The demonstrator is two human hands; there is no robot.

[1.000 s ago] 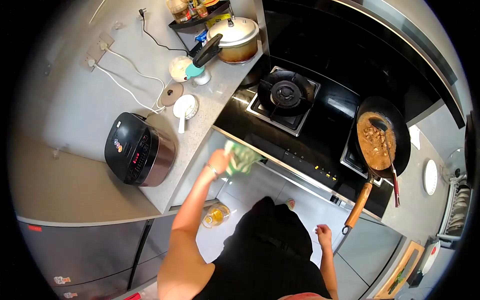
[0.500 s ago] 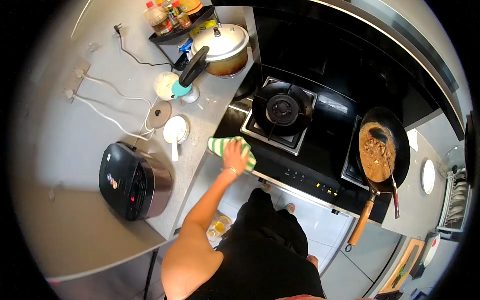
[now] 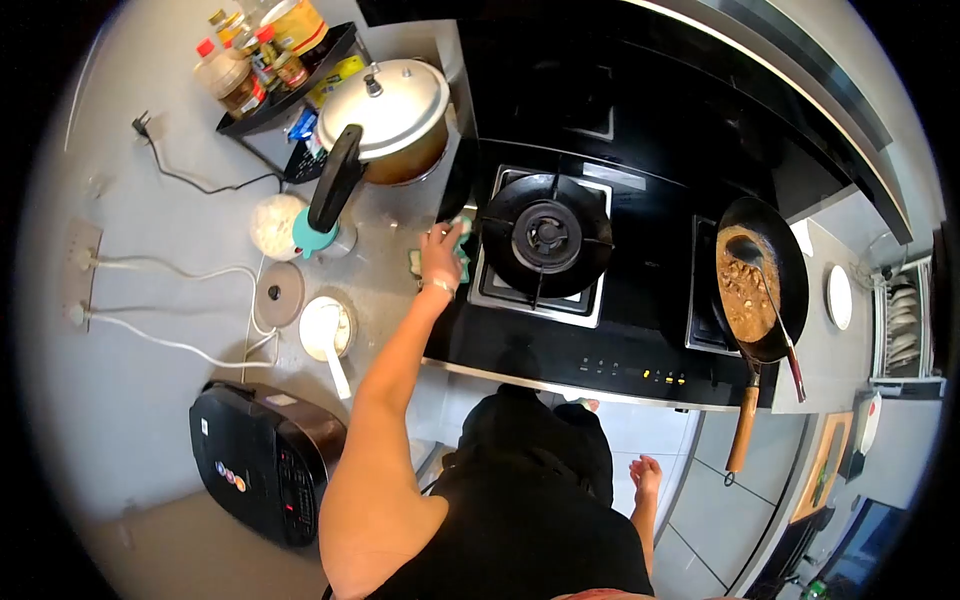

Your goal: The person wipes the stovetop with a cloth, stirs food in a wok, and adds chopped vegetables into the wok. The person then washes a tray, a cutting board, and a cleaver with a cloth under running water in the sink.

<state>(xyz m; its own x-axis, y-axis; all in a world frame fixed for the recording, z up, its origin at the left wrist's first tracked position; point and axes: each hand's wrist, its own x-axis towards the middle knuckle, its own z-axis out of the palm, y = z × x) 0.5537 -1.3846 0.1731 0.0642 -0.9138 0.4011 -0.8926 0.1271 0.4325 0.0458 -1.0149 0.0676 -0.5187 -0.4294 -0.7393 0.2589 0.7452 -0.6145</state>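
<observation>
My left hand (image 3: 440,258) presses a green and white cloth (image 3: 462,262) down where the left edge of the black stove (image 3: 520,350) meets the grey counter, its fingers over the cloth. Just right of it is the left burner (image 3: 547,237), with no pan on it. My right hand (image 3: 646,474) hangs low beside my body above the floor, holding nothing, with its fingers loosely apart. On the right burner sits a black wok (image 3: 793,270) with brown food (image 3: 745,290) and a ladle (image 3: 778,320) resting in it.
A pressure cooker (image 3: 385,115) stands behind my left hand. To the left are a white bowl with a spoon (image 3: 327,328), a brown lid (image 3: 279,295) and a rice cooker (image 3: 260,460). The wok's wooden handle (image 3: 742,430) projects over the front edge; a white plate (image 3: 839,297) lies right.
My left hand has carried the cloth from the stove's front edge back to its left side. My right hand shows more fully again. The whole view has shifted.
</observation>
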